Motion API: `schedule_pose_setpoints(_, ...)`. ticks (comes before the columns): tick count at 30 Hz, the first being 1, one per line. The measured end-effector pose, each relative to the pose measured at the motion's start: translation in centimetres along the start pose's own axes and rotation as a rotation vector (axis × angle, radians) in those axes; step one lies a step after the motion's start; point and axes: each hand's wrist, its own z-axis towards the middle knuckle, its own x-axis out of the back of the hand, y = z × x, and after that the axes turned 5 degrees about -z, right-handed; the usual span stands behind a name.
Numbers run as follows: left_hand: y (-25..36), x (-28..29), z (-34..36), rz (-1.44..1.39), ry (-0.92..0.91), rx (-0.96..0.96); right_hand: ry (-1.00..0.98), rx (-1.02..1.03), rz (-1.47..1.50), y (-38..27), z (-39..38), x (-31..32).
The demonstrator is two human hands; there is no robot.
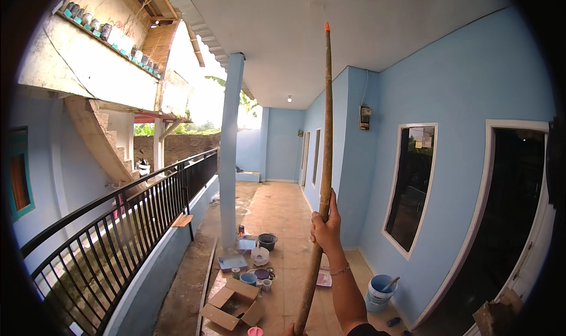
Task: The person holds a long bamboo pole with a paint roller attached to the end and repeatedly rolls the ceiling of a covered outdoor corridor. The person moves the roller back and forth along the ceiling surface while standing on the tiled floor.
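A long bamboo pole stands nearly upright before me, leaning slightly, its top close to the ceiling. My right hand is wrapped around its middle, thumb pointing up along it. At the lower edge, a small part of my left hand shows against the pole's lower end, closed on it; most of that hand is cut off. An orange tip caps the pole, with a faint thin wire-like piece above it, too small to make out.
An open cardboard box, a dark bucket and several paint containers stand on the tiled floor. Right lies a blue-and-white bucket by the wall. A blue pillar and black railing line the left; a window is right.
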Motion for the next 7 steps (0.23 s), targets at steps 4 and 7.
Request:
schedule_pose_setpoints(4, -4.3, -0.3, -12.7, -0.053, 0.111, -0.073, 0.031, 0.021, -0.059, -5.4, -11.6, -1.1)
schedule_pose_setpoints(7, -7.2, -0.4, -20.2, 0.034, 0.254, -0.173, 0.042, 0.008, -0.022, -8.9, -18.4, -2.0)
